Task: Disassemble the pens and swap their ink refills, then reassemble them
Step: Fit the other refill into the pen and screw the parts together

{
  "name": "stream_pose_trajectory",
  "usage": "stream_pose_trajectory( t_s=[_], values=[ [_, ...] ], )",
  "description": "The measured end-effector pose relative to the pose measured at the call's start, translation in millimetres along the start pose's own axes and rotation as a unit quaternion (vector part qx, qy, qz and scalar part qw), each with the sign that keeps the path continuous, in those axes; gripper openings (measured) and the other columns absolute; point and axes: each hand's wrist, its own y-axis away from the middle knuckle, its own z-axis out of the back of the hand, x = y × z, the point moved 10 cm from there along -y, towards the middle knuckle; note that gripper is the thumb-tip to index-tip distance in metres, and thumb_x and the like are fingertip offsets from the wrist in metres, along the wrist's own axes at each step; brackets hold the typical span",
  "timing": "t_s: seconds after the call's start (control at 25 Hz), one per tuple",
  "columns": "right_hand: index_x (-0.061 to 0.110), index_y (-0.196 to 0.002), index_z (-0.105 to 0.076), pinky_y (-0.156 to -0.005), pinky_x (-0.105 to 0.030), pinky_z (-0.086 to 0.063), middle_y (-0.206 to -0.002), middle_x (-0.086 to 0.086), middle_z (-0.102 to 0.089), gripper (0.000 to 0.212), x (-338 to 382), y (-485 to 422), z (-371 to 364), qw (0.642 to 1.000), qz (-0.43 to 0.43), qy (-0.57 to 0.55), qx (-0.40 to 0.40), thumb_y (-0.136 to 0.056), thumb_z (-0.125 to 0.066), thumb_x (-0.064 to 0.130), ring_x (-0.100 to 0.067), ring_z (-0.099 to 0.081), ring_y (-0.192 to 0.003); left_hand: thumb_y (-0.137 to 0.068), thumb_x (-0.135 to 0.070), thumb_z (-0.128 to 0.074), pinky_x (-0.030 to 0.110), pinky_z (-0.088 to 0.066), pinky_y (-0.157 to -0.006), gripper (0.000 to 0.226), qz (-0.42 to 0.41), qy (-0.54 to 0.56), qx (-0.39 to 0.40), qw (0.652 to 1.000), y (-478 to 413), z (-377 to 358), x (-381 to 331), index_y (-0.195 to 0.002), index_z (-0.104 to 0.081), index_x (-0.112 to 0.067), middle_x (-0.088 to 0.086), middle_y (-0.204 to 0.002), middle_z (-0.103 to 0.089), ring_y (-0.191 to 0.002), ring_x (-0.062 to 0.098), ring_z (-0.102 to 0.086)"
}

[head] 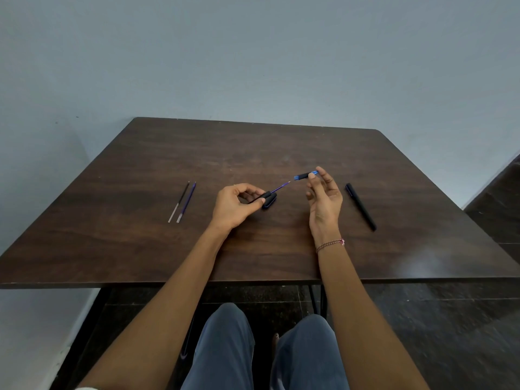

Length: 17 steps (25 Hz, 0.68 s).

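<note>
— What is happening with the pen?
— In the middle of the frame the left hand (233, 205) is gripping a black plastic pen barrel (260, 197), with its fingers curled round it. A thin blue-purple ink refill (281, 187) is sticking out, pointing up and right.
— And the other hand?
— The right hand (323, 192) is pinching a short black-and-blue tip piece (306, 175), just apart from the refill's point.
— Which step is it?
— I think this pen is open. I cannot tell if it is coming apart or going together. Next, the refill needs a straight pull out, or the tip piece needs careful lining up.
— What else is lying there?
— A small dark piece (270, 202), maybe a cap, is lying under the barrel. A loose black refill (180, 200) and a loose blue refill (188, 200) are lying at the left. A whole black pen (360, 206) is lying at the right, on the dark brown wooden table (253, 142).
— Any words?
— None I can read.
</note>
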Motion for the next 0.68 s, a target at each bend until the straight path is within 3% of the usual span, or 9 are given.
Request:
stream_pose_trajectory(
  t_s=[0.32, 0.68],
  values=[
    [0.023, -0.095, -0.07, -0.061, -0.018, -0.043, -0.073, 0.013, -0.067, 0.02, -1.7, 3.0, -11.7, 0.995, 0.007, 0.088, 0.042, -0.081, -0.073, 0.009, 0.001, -0.056, -0.068, -0.074, -0.013, -0.078, 0.013, -0.046, -0.064, 0.02, 0.006, -0.008, 0.002, 1.0, 0.2, -0.4, 0.1, -0.08, -0.071, -0.031, -0.008, -0.078, -0.069, -0.073, 0.004, -0.059],
    [0.022, -0.097, -0.072, -0.063, -0.015, -0.05, -0.088, 0.009, -0.073, 0.02, -5.3, 2.5, -16.2, 0.995, -0.009, 0.071, 0.067, -0.083, -0.07, 0.008, -0.002, -0.063, -0.079, -0.076, -0.014, -0.077, 0.008, -0.046, -0.064, 0.023, -0.002, 0.0, 0.017, 1.0, 0.2, -3.2, -2.7, -0.081, -0.07, -0.035, -0.013, -0.08, -0.07, -0.072, -0.003, -0.059]
  ],
)
